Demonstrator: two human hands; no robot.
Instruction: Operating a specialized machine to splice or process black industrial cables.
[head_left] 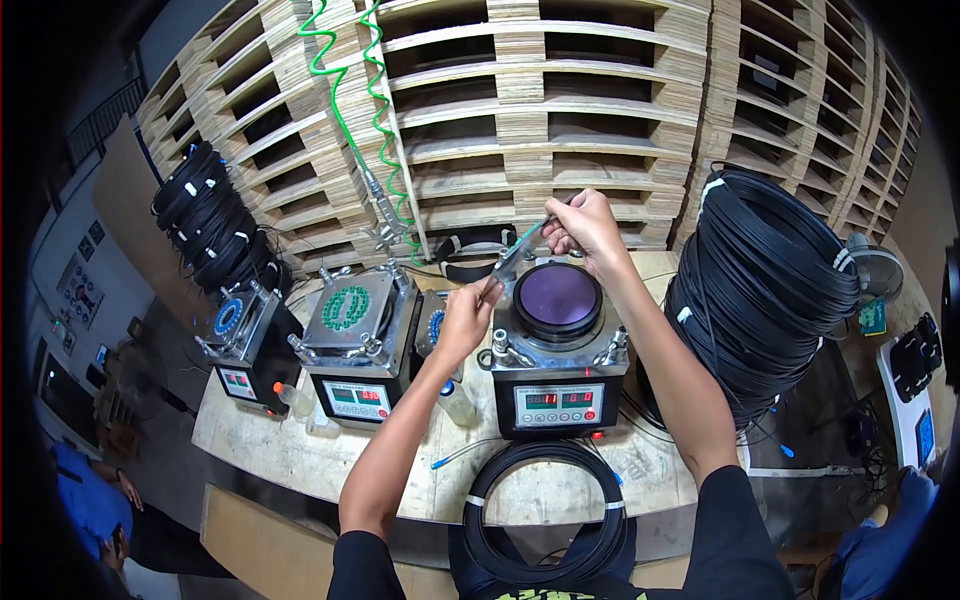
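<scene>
In front of me stands a benchtop polishing machine (553, 408) with a lit red display. On its top sits a round black plate carrying a glossy purple disc (557, 297). Above the disc's left side, I hold a thin, translucent greyish film (516, 258) stretched between both hands and seen almost edge-on. My left hand (466, 318) pinches its lower near end. My right hand (583, 228), raised higher and farther off, is closed on its upper end. A coil of black cable (480, 503), tied with white bands, rests across the table's front edge near my lap.
Two similar machines stand left, one with a green-ringed fixture (345, 308), the other blue-ringed (229, 316). Small bottles (457, 405) stand between machines. A tall stack of black cable coils (765, 300) rises right. Pallets (600, 90) back the table; green air hoses (335, 90) hang there.
</scene>
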